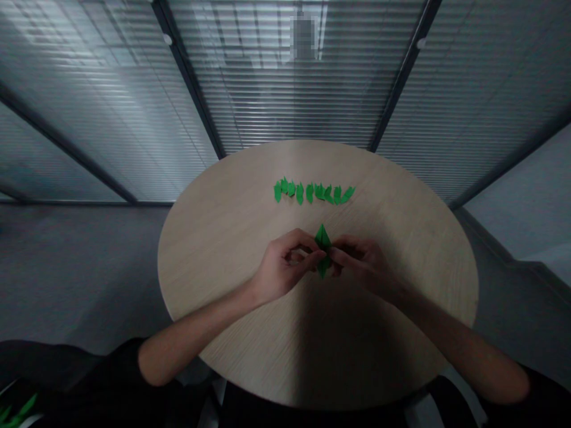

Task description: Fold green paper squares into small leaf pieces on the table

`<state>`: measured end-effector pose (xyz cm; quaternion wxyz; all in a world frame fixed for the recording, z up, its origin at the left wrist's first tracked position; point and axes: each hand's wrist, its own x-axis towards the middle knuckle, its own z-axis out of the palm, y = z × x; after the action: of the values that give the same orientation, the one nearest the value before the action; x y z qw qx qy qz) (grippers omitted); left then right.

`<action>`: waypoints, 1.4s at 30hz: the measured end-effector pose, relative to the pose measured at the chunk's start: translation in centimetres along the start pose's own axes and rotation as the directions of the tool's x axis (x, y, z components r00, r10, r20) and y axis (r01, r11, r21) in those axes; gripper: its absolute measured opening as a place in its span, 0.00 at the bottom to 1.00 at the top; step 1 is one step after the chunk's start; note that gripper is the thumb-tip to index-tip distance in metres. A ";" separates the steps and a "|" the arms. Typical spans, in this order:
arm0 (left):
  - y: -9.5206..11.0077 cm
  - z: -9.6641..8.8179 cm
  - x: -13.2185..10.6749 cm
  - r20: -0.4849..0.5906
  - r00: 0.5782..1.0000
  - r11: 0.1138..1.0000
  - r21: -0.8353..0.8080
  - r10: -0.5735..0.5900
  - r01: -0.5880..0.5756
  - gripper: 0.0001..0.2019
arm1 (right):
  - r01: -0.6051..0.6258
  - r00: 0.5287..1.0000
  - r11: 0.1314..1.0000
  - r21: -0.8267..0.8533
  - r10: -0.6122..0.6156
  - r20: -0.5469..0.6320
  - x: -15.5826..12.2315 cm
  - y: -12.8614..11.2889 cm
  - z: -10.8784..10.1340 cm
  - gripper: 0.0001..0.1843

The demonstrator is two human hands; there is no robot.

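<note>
Over the middle of the round wooden table (pixel 214 238), the left hand (pixel 283 267) and right hand (pixel 361 264) meet, fingers pinching a folded green paper piece (pixel 323 239) at its centre, a steady hold for its points, below a row of green origami pieces (pixel 314 192).

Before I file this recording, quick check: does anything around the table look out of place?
One thing: green folded paper lies off the round wooden table, in the lower-left corner near a dark sleeve, away from the row of green paper folds on the tabletop. The frame edge cuts it off, so its state is unclear.
</note>
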<state>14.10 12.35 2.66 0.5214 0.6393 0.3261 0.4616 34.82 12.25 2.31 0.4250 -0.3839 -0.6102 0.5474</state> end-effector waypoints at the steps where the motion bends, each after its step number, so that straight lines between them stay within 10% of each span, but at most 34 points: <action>1: 0.0 0.1 0.0 0.000 1.000 1.000 -0.005 -0.013 0.013 0.11 | -0.002 1.000 1.000 -0.003 0.002 -0.007 0.0 0.0 0.0 0.16; 29: -0.8 0.3 0.3 -0.031 1.000 0.995 -0.103 0.002 -0.005 0.16 | 0.043 0.993 0.986 -0.158 -0.060 -0.103 -0.3 0.0 0.4 0.15; 42: -1.0 -0.4 -0.6 -0.056 0.979 0.936 0.309 0.194 -0.167 0.14 | 0.065 0.995 0.991 -0.115 -0.074 -0.069 -0.2 -0.3 0.5 0.12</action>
<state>13.60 12.21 1.57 0.3581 0.7186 0.3549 0.4789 34.45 11.85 2.58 0.4436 -0.4056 -0.6371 0.4826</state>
